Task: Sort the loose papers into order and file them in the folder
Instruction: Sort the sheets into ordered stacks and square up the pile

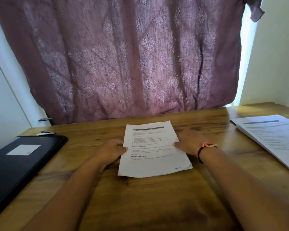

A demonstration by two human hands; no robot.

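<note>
Reaches forward from 7 o'clock with the left hand [113,150] and from 5 o'clock with the right hand [188,142], both forearms low over the wooden surface [140,197]. Grasps the stack of papers [153,150] at the centre from both sides. Left grip has the thumb on top of the 9 o'clock edge, and right grip pinches the 3 o'clock edge in the same way, fingers partly hidden. Holds the stack printed side up, on or just over the surface; cannot tell which. Wears orange and black bands [205,147] on the right wrist. At 9 o'clock, a closed black folder [23,157] with a white label, well apart from the stack. At 3 o'clock, a second pile of sheets [274,137]. At 12 o'clock, a purple curtain [123,55].
</note>
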